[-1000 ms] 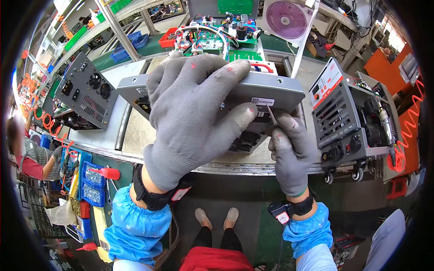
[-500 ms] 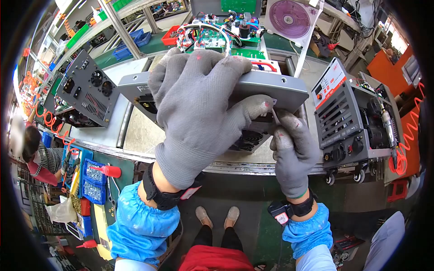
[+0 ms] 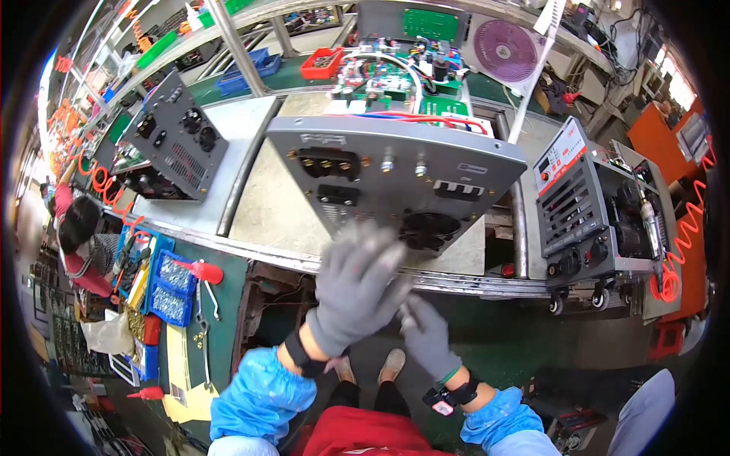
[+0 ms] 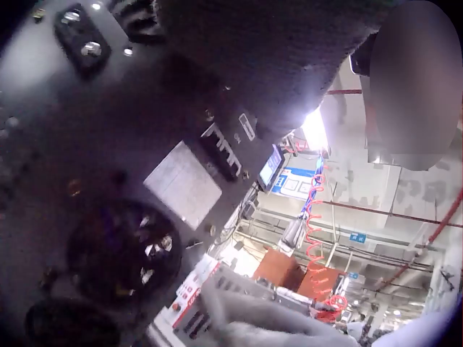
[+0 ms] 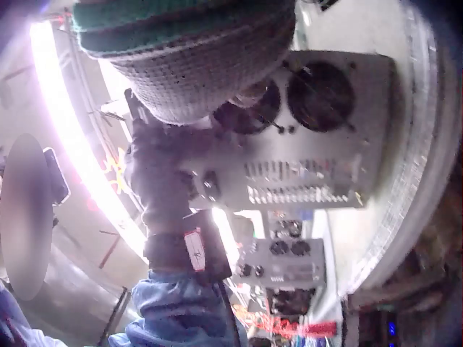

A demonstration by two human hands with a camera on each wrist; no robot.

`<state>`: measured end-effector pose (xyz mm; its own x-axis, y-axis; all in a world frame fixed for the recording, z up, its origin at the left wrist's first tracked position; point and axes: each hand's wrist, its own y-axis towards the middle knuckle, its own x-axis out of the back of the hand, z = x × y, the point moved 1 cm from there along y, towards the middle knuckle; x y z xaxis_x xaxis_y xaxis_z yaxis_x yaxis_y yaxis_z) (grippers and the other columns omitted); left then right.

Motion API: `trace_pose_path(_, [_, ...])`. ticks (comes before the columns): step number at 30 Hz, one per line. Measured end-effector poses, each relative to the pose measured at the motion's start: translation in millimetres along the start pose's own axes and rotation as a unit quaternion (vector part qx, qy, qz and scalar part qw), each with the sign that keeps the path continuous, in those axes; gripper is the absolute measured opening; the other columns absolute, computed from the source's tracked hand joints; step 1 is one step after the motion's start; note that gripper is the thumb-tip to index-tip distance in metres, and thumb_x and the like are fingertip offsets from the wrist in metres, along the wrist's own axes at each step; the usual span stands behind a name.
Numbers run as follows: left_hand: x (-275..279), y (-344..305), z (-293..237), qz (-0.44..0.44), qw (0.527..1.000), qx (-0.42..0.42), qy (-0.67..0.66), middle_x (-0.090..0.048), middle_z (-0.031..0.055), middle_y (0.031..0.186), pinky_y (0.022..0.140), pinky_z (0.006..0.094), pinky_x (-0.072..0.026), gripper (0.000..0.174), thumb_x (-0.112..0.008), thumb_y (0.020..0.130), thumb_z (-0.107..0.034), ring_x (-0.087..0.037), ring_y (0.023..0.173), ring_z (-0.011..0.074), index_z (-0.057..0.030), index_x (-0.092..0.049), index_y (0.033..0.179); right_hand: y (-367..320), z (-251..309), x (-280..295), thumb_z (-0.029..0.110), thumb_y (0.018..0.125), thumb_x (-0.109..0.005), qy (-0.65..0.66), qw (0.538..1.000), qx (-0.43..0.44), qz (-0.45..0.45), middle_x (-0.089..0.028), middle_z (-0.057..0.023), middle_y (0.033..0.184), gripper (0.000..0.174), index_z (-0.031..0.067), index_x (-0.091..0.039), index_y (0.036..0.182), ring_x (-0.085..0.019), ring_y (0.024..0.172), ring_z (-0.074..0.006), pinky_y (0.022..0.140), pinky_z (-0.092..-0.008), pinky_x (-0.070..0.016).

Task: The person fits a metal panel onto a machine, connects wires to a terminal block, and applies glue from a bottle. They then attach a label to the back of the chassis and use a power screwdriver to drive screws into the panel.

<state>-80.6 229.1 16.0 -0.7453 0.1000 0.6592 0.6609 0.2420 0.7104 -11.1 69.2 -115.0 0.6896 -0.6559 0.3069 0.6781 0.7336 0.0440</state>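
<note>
here, blurred left hand [image 3: 353,292] hangs outstretched near grey panel [image 3: 388,190]; whether right hand [image 3: 431,343] grips, i cannot tell.

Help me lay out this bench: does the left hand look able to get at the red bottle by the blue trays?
Probably yes: the red bottle lies uncovered, and nothing seems to stand between it and the left hand, though a sideways reach looks needed.
</note>
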Motion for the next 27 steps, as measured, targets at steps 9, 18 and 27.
trace_pose_path(9, [129,-439,-70,0.656,0.633,0.408,-0.051,-0.067,0.0193,0.114,0.087,0.0511,-0.0506,0.045,-0.059,0.089,-0.043,-0.065,0.103,0.0387,-0.0085,-0.062,0.117,-97,29,-111,0.022,0.092,-0.053,-0.117,0.88,0.008,0.461,-0.069,-0.0183,0.111,0.035,0.0063,-0.064,0.121,-0.065,0.104,-0.0381,0.09,-0.0455,-0.051])
trace_pose_path(18, [254,-598,-159,0.191,0.592,0.782,-0.045,-0.071,0.0177,0.102,0.087,0.0463,-0.0521,0.04,-0.058,0.089,-0.042,-0.067,0.099,0.0362,-0.009,-0.071,0.108,-176,131,-319,0.013,0.089,-0.057,-0.086,0.838,0.15,0.518,-0.07,-0.0208,0.101,0.029,0.0036,-0.067,0.115,-0.069,0.096,-0.0351,0.084,-0.04,-0.0544])
trace_pose_path(27, [270,-694,-283,0.013,0.395,0.917,-0.048,-0.071,0.0189,0.107,0.089,0.043,-0.0517,0.038,-0.063,0.088,-0.035,-0.067,0.104,0.0345,-0.0036,-0.072,0.107,-209,172,-475,0.022,0.09,-0.064,-0.327,0.777,0.316,0.435,-0.061,-0.0222,0.117,0.043,0.0069,-0.055,0.13,-0.062,0.103,-0.0425,0.088,-0.0483,-0.0507])
